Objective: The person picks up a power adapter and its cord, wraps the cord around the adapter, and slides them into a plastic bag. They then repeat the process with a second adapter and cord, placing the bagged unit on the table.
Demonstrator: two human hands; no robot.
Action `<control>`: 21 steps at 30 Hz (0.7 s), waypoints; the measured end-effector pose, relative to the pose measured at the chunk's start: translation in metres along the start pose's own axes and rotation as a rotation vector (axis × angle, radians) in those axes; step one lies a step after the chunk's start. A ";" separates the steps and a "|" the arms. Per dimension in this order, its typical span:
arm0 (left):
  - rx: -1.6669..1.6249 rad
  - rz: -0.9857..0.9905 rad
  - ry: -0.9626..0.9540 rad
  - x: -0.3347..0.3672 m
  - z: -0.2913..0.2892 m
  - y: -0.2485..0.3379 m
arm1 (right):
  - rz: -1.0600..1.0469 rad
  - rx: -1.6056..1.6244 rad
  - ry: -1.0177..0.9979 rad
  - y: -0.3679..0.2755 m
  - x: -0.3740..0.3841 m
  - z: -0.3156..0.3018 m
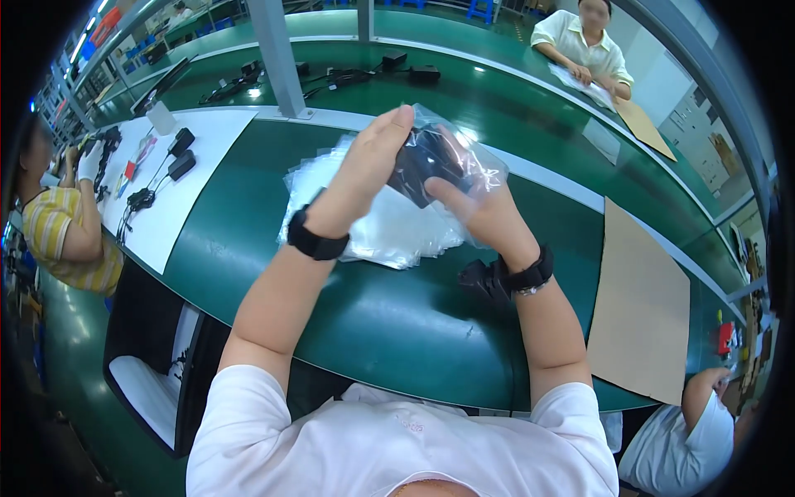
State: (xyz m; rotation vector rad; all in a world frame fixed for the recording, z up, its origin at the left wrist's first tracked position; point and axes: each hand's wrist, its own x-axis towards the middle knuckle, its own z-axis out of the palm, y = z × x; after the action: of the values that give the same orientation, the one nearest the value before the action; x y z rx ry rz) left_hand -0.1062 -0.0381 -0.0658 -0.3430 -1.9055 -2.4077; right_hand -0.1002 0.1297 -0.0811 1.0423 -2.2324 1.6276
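Observation:
A clear plastic bag (484, 170) with a dark, block-shaped item (424, 172) in it is held up between my hands over the table. My left hand (374, 166) has its fingers straight and together along the bag's left side; its thumb is hidden. My right hand (480, 203) grips the bag from the right, thumb across the front, partly seen through the film. Beneath lies a fanned pile of clear plastic bags (389, 236). A black object (484, 282) is close under my right wrist, its kind unclear.
A cardboard sheet (642, 306) lies to the right on the green table (397, 340). Black adapters (180, 164) with cables rest on a white sheet (211, 182) at left. A metal post (277, 58) rises behind. Co-workers (588, 50) sit across and at both sides.

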 end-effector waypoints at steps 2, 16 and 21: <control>-0.049 0.075 0.149 0.000 0.009 -0.010 | 0.112 0.088 0.019 -0.004 -0.001 0.007; 0.401 0.636 0.376 -0.024 0.049 -0.081 | 0.155 0.372 0.359 -0.001 0.002 0.020; 0.286 0.205 0.101 -0.011 0.014 -0.039 | 0.213 0.313 0.248 -0.001 0.001 -0.002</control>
State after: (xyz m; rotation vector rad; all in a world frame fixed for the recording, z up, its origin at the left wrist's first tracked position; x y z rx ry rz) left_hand -0.1000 -0.0165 -0.1020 -0.3713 -2.0214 -1.9553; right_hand -0.1014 0.1311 -0.0789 0.6321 -2.0253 2.1176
